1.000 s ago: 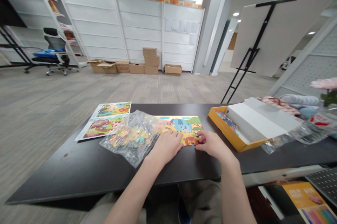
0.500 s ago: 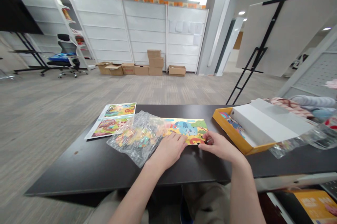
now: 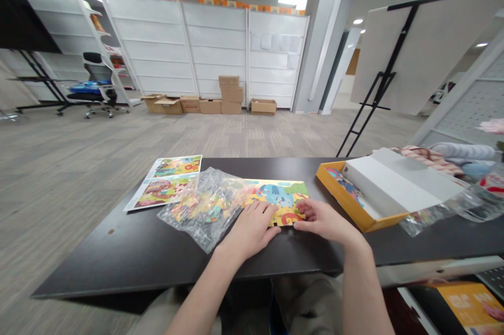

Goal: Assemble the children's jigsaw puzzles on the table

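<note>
A jigsaw puzzle [image 3: 277, 194] with blue elephants, a green tree and an orange lion lies on the dark table. My left hand [image 3: 254, 223] rests palm down over its lower left part, fingers spread out and covering some of the picture. At the lower right corner is my right hand [image 3: 321, 219], its fingers bent and its thumb apart from them, touching the puzzle's edge. I see nothing held clear of the table. A clear plastic bag [image 3: 208, 206] with colourful pieces lies beside the puzzle and overlaps its left side.
A printed picture sheet [image 3: 165, 185] lies at the table's left, partly under the bag. An open yellow box [image 3: 346, 201] with a white flap and colourful pieces stands on the right. Beyond it are crumpled plastic [image 3: 478, 203] and folded cloths [image 3: 431, 159].
My right fingers have loosened at the puzzle's right edge. The lower part with the lion shows slightly lower and further left. My left thumb has spread outward.
</note>
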`<state>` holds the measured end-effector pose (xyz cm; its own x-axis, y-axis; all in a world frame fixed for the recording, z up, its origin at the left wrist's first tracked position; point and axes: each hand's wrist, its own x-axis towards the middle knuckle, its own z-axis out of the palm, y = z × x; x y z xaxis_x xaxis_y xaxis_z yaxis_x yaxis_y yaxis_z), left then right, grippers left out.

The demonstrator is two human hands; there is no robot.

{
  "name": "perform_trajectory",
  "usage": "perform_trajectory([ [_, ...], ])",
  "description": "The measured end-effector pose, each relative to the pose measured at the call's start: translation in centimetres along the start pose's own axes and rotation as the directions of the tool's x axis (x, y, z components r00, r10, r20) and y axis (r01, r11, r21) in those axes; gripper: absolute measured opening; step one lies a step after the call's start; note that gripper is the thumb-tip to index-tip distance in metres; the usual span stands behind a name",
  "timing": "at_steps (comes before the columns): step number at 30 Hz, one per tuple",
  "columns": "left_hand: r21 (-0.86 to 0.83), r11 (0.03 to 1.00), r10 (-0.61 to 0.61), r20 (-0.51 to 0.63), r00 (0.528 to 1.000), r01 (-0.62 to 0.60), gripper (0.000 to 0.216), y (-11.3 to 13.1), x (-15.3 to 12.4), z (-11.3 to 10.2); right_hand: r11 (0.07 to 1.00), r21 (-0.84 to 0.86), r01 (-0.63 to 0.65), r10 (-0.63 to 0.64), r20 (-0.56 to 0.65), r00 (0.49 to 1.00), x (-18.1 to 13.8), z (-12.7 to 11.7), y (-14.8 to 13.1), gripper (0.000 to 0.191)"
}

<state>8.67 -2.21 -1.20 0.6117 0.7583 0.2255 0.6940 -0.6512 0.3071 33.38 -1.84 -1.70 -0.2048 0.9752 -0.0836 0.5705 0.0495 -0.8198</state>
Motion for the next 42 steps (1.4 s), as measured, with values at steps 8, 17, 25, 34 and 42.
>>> perform_trajectory([
  [8, -0.037, 0.999, 0.001, 0.008, 1.0, 0.0, 0.042, -0.1, 0.1, 0.2, 0.99, -0.137, 0.041, -0.041, 0.005, 0.999, 0.2, 0.1, 0.3, 0.053],
  [17, -0.197, 0.98, 0.022, 0.007, 1.0, -0.02, 0.049, -0.7, 0.1, 0.6, 0.992, 0.007, 0.126, -0.126, 0.076, 0.989, -0.1, 0.1, -0.8, 0.05],
  [25, -0.284, 0.959, -0.003, 0.015, 1.0, 0.007, 0.058, -1.0, 0.2, 1.1, 0.985, 0.166, 0.056, -0.073, 0.1, 0.992, -0.5, -0.4, -0.7, 0.054],
  [34, -0.301, 0.954, -0.002, -0.012, 1.0, -0.002, 0.051, -1.0, 0.3, 1.3, 0.958, 0.28, 0.063, -0.093, 0.094, 0.991, -0.5, -0.2, -1.5, 0.061],
  [42, -0.362, 0.931, -0.058, -0.032, 0.998, 0.042, 0.084, -1.2, 0.1, 1.5, 0.965, 0.263, 0.008, -0.058, 0.183, 0.981, -0.2, 0.5, -1.5, 0.064],
])
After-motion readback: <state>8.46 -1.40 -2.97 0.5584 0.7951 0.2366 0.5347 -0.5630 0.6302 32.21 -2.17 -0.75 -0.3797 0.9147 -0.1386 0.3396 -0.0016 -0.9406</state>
